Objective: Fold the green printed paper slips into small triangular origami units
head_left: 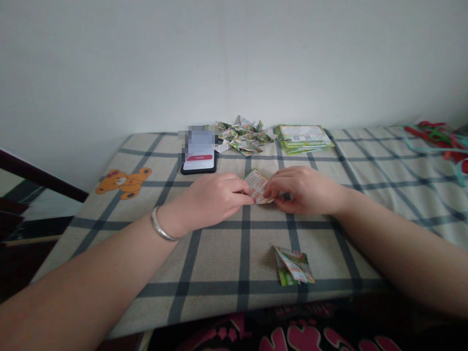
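Note:
Between my two hands is a small printed piece of paper (257,185), white with orange and green, partly folded. My left hand (223,197), with a silver bangle at the wrist, pinches its left edge. On the other side my right hand (302,190) has its thumb and fingers closed on the right edge. The paper is low over the checked cloth, and my fingers cover its sides. Nearer to me lies a folded paper piece (294,267) in the same print, its flaps partly raised.
At the wall sit a heap of folded paper pieces (246,136) and a stack of flat printed leaflets (305,136). A phone (199,158) with a lit screen is left of the heap. A bear cutout (124,183) lies far left, red and green items (438,139) far right.

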